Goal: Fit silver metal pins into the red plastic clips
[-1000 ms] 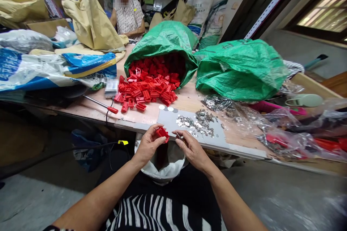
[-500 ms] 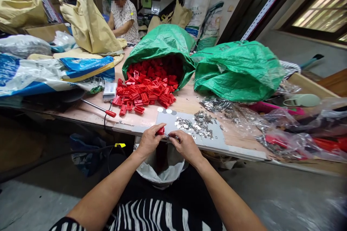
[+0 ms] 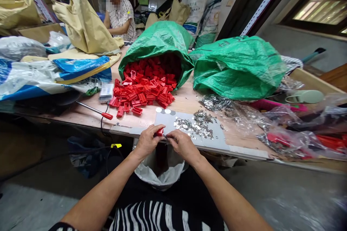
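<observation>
A small red plastic part is pinched in my left hand above the table's front edge. My right hand is closed on a thin, dark metal piece that points at the red part; its exact kind is too small to tell. Just beyond my hands lies a grey mat with a heap of small shiny metal pieces. Many like red parts spill from an open green sack. Below my hands a white-lined container stands open between my legs.
A second green sack lies at the right, near clear plastic bags and a pale green mug. To the left are a red-handled metal rod, a blue-white bag and a tan sack. Another person sits across the table.
The right hand has come slightly closer to the red part, with the thin metal piece nearer to it. The view has shifted a little.
</observation>
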### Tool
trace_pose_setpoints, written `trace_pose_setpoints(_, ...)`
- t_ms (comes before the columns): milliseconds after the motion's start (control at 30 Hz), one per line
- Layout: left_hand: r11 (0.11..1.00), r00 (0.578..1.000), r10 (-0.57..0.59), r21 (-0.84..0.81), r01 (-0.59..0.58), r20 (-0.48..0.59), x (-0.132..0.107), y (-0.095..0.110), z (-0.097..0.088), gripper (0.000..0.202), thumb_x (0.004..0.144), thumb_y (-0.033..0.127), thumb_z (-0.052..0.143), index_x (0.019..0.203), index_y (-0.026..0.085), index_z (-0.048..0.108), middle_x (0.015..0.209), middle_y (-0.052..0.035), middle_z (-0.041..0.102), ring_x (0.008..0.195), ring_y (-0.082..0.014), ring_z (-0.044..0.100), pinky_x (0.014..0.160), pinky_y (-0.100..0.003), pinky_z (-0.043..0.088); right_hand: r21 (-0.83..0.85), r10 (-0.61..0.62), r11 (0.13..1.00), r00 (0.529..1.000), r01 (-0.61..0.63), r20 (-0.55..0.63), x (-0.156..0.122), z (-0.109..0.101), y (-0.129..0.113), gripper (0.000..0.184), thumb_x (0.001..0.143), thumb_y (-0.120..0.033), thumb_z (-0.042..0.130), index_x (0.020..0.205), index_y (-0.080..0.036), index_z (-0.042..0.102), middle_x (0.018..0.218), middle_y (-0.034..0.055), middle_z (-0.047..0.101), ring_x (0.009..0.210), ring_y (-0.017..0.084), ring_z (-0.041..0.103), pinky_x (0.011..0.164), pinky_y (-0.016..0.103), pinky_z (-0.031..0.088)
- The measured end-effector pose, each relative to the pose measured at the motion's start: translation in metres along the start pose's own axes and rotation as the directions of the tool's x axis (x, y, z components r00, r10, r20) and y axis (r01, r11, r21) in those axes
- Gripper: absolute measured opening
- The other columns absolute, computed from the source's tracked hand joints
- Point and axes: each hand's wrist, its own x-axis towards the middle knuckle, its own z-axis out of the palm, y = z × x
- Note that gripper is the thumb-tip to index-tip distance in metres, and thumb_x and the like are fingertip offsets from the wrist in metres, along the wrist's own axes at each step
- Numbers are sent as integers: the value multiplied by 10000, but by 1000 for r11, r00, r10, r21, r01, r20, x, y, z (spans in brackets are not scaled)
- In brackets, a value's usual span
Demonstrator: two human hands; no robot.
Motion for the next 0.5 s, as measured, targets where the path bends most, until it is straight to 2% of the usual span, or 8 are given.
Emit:
trace_pose_setpoints(133,999,1000,-5,-32,5,2,0,-2,2,393,733,125,651,1106,248,638,1013,-22,695,929,-184,633,868,-326,497,-59,52,997,998,-50,35,3,0,-9,127,849,-138,557,893,-187,665,873,48,641,841,163,603,770,269,447)
trace_pose_setpoints(333,996,998,-59,-73,59,1,-1,-2,3,363,738,129,626,1083,238,639,1018,-26,699,911,-183,643,870,-321,487,-130,83,988,997,-83,-2,3,8,-19,159,866,-119,503,908,-188,639,891,69,620,832,184,593,745,279,440)
trace_pose_setpoints(500,993,998,-63,-103,60,-28,-9,9,0,313,738,150,632,1040,231,622,964,-15,686,873,-171,627,838,-310,476,-22,48,999,999,-48,0,-5,5,-17,165,887,-161,490,997,-197,609,917,62,596,861,180,577,770,293,438)
